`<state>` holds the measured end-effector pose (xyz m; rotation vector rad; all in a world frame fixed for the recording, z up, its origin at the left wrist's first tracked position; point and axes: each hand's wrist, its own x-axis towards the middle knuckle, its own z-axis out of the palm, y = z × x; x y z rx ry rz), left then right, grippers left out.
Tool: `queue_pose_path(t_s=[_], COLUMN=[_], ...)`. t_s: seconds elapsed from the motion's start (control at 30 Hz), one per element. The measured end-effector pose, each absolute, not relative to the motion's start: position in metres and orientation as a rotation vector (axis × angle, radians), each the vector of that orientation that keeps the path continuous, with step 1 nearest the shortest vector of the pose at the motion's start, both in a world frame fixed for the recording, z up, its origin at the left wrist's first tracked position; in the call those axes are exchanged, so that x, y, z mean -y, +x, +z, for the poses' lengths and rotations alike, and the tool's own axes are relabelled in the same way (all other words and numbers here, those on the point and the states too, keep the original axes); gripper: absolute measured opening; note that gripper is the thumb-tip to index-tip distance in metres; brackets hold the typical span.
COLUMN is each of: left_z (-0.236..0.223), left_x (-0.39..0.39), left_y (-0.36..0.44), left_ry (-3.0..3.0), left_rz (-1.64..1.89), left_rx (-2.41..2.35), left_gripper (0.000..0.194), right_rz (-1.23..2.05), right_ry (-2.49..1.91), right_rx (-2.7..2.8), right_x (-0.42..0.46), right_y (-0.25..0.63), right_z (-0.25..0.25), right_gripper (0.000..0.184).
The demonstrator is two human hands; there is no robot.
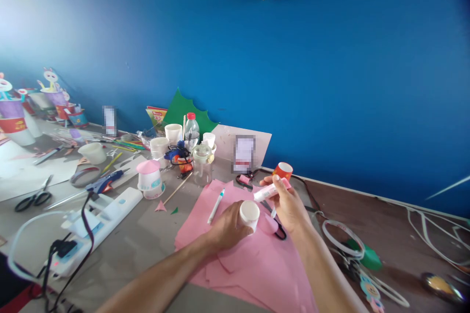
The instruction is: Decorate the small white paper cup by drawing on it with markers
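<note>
My left hand (227,227) is wrapped around a small white paper cup (250,214), holding it on its side above the pink paper sheets (253,259). My right hand (290,205) grips a pink and white glue stick (270,190), its tip pointing left toward the cup. A white pen with a blue tip (216,206) lies on the pink paper to the left of the cup. Black-handled scissors (276,222) lie partly under my right hand.
A red-banded cup (282,170) stands behind my right hand. A pink-topped cup (150,179), a glass jar (202,163), a bottle (191,129), a glue gun (105,183), a power strip (99,217), black scissors (34,198) and decorated cups (14,120) crowd the left. Cables (433,234) lie right.
</note>
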<state>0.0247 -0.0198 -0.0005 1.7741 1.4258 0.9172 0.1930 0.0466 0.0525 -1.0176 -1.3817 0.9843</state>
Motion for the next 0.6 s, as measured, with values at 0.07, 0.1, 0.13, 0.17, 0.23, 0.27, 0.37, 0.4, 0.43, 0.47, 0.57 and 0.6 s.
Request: queue_pose_path(t_s=[0.07, 0.1, 0.13, 0.17, 0.23, 0.27, 0.37, 0.4, 0.43, 0.47, 0.57, 0.6], left_z=[-0.002, -0.003, -0.004, -0.006, -0.009, -0.010, -0.013, -0.013, -0.014, -0.014, -0.014, -0.014], left_x=[0.019, 0.019, 0.019, 0.018, 0.017, 0.017, 0.016, 0.015, 0.015, 0.015, 0.015, 0.015], left_y=[0.024, 0.024, 0.024, 0.023, 0.023, 0.023, 0.023, 0.023, 0.023, 0.023, 0.023, 0.023], left_ry=[1.782, 1.789, 1.796, 1.803, 1.817, 1.820, 1.818, 1.817, 1.815, 1.811, 1.778, 1.768], left_rz=[0.912, 0.910, 0.910, 0.912, 0.921, 0.926, 0.952, 0.963, 0.977, 0.991, 1.015, 1.014], left_rx=[-1.428, -1.431, -1.439, -1.446, -1.451, -1.447, -1.418, -1.405, -1.390, -1.375, -1.352, -1.351], left_gripper=[0.055, 0.054, 0.054, 0.053, 0.051, 0.051, 0.050, 0.050, 0.050, 0.051, 0.058, 0.060], right_rz=[1.228, 1.327, 1.379, 1.401, 1.374, 1.329, 1.179, 1.129, 1.083, 1.043, 0.977, 0.966], right_ry=[-0.959, -0.935, -0.911, -0.889, -0.865, -0.857, -0.850, -0.858, -0.870, -0.885, -0.920, -0.922], right_rx=[1.244, 1.183, 1.169, 1.181, 1.224, 1.253, 1.394, 1.453, 1.513, 1.569, 1.697, 1.727], right_x=[-0.046, -0.045, -0.042, -0.039, -0.032, -0.028, -0.017, -0.014, -0.012, -0.010, -0.007, -0.007], right_y=[0.191, 0.190, 0.188, 0.186, 0.183, 0.181, 0.176, 0.176, 0.175, 0.175, 0.174, 0.174], right_z=[0.055, 0.058, 0.060, 0.063, 0.069, 0.071, 0.075, 0.076, 0.076, 0.075, 0.072, 0.071], right_gripper=[0.037, 0.035, 0.035, 0.036, 0.039, 0.041, 0.042, 0.042, 0.043, 0.043, 0.040, 0.038])
